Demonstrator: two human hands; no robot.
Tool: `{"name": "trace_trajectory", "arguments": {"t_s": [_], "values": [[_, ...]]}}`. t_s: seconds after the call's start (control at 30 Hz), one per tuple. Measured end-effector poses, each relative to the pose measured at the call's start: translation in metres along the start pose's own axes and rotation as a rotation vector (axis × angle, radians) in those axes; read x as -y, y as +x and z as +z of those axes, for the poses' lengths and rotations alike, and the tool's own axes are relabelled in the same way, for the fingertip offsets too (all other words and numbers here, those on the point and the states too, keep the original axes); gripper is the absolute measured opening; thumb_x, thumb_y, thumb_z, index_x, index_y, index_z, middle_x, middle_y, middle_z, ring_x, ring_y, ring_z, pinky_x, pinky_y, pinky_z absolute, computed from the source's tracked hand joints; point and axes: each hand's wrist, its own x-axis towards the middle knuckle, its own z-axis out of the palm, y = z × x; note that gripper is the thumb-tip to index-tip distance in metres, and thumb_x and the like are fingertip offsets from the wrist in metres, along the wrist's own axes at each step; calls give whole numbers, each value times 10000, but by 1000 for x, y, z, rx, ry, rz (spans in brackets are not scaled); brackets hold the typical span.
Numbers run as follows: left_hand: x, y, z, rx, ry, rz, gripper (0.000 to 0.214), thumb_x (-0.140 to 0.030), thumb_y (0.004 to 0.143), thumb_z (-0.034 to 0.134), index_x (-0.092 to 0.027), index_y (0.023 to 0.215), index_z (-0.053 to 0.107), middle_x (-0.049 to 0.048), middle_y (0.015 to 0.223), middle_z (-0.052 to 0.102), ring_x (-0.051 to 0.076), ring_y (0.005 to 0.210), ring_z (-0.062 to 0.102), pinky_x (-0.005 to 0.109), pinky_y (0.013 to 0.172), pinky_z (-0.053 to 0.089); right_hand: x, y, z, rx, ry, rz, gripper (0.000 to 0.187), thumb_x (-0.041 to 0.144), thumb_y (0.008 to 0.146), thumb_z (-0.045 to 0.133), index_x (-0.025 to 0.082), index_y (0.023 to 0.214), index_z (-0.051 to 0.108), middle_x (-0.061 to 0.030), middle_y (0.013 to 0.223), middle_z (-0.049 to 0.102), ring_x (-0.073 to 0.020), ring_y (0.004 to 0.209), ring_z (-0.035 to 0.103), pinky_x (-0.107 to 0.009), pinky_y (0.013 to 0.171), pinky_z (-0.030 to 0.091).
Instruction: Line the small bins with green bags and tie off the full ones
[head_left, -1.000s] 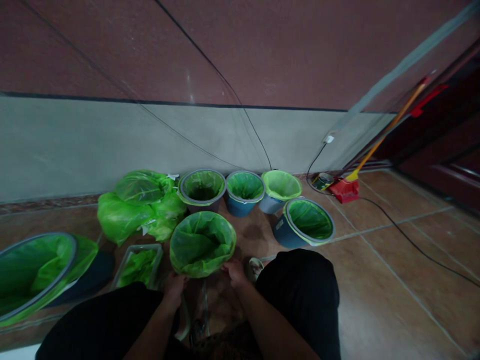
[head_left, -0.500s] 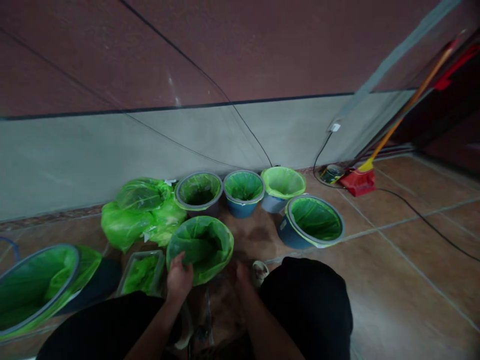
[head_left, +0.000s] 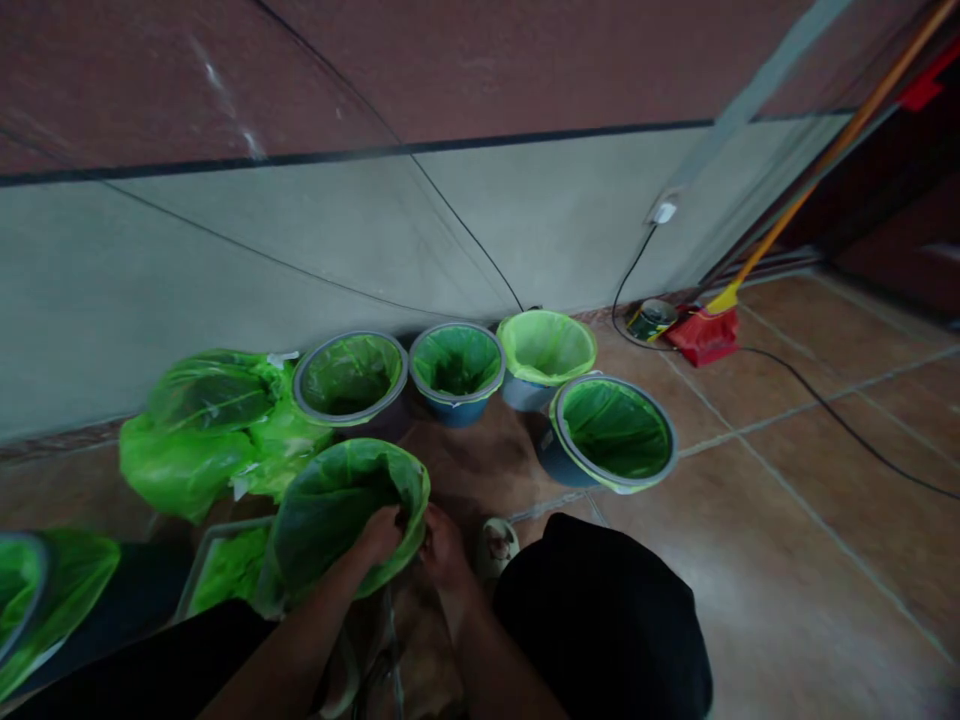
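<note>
Progress, by what shows. Far left, at the picture's edge: a large bin [head_left: 79, 578], apparently on its side, green-lined, with a grey ring at its mouth. Centre-left, in front of the person: the working bin [head_left: 319, 515], mouth up; its green liner [head_left: 418, 480] is folded over the rim and no grey ring is seen on it. Left hand [head_left: 382, 533] reaches inside the mouth at the near right rim; right hand [head_left: 442, 545] meets the same edge from outside. Both are at the liner; whether the fingers are closed on it, cannot tell. Along the wall, rightward: dark bin [head_left: 403, 372] and blue bin [head_left: 456, 412], both lined and ringed; then pale bin [head_left: 529, 395], lined, no ring visible. Nearer, right: navy bin [head_left: 561, 462], lined and ringed. Judgement: lining looks done on the other bins; the working bin's liner seems unfinished at the rim.

Surroundings. Left: bulging green bags [head_left: 187, 455] behind; clear tray [head_left: 197, 565] of green film [head_left: 236, 568] just beside the working bin, crowding it. Left forearm covers part of that bin's near side. Right of the hands: shoe [head_left: 496, 548] and knee [head_left: 596, 620]. Farther right, well apart: tin [head_left: 652, 320], red dustpan [head_left: 705, 335], orange pole [head_left: 795, 215], black cord [head_left: 825, 405] across the floor.
</note>
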Motion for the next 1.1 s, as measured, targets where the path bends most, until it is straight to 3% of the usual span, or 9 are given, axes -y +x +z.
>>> {"name": "trace_trajectory", "arguments": {"t_s": [0.17, 0.3, 0.4, 0.5, 0.57, 0.63, 0.8, 0.97, 1.1], "values": [[0, -1, 3, 24, 15, -37, 173, -91, 742, 592, -127, 822, 741, 119, 915, 782, 271, 915, 713, 333, 865, 506, 1, 4, 3, -48, 158, 161, 306, 294, 620, 721, 213, 915, 724, -4, 835, 725, -140, 704, 638, -218, 601, 454], [-4, -2, 1, 31, 39, -63, 161, -88, 756, 602, -145, 815, 741, 88, 894, 785, 241, 898, 718, 293, 864, 507, 5, 8, 0, -56, 200, 189, 225, 250, 601, 736, 187, 817, 725, 4, 750, 707, -112, 649, 612, -194, 569, 431], [-9, -6, -6, -73, 96, -132, 255, -91, 809, 543, -111, 996, 716, 146, 1085, 749, 262, 1062, 680, 325, 974, 464, 9, 15, -5, -152, 195, 152, 106, 282, 649, 699, 185, 686, 676, 29, 592, 631, -97, 529, 540, -198, 503, 400], [-16, -22, -12, -245, 161, -191, 334, -177, 912, 442, -72, 1175, 618, 204, 1275, 647, 279, 1217, 594, 368, 1067, 395, 12, 24, -7, -270, 200, 100, 116, 310, 672, 684, 200, 678, 649, 34, 577, 627, -103, 498, 524, -213, 483, 400], [-23, -40, -11, -316, 209, -177, 331, -266, 949, 417, -101, 1178, 591, 178, 1252, 651, 260, 1182, 610, 352, 1045, 413, 13, 29, -5, -276, 204, 74, 147, 334, 661, 698, 206, 724, 660, 26, 621, 660, -120, 525, 555, -228, 497, 421], [-30, -61, -7, -280, 254, -127, 285, -300, 951, 434, -149, 1143, 582, 126, 1171, 685, 227, 1082, 653, 320, 976, 450, 13, 32, -2, -235, 196, 45, 201, 357, 636, 724, 209, 762, 671, 18, 667, 686, -141, 576, 594, -250, 542, 459], [-43, -90, 6, -62, 446, -136, 230, -175, 933, 427, -188, 1121, 560, 77, 1071, 709, 201, 1010, 678, 293, 861, 462, 8, 37, 6, -162, 45, -132, 255, 335, 577, 754, 192, 781, 702, -5, 753, 728, -165, 700, 635, -293, 713, 506], [-49, -82, 12, -60, 632, -135, 340, -73, 926, 333, -156, 1129, 593, 127, 1052, 693, 238, 1007, 676, 314, 818, 473, 10, 40, 11, -155, -254, -312, 159, 266, 644, 665, 206, 788, 700, 0, 779, 720, -164, 755, 629, -296, 794, 494], [-51, -76, 17, -123, 655, -110, 402, -25, 899, 305, -128, 1108, 633, 155, 997, 691, 267, 957, 684, 348, 801, 491, 14, 35, 9, -135, -484, -323, 237, 220, 665, 647, 233, 895, 707, 10, 781, 709, -175, 751, 630, -293, 767, 486]]}}
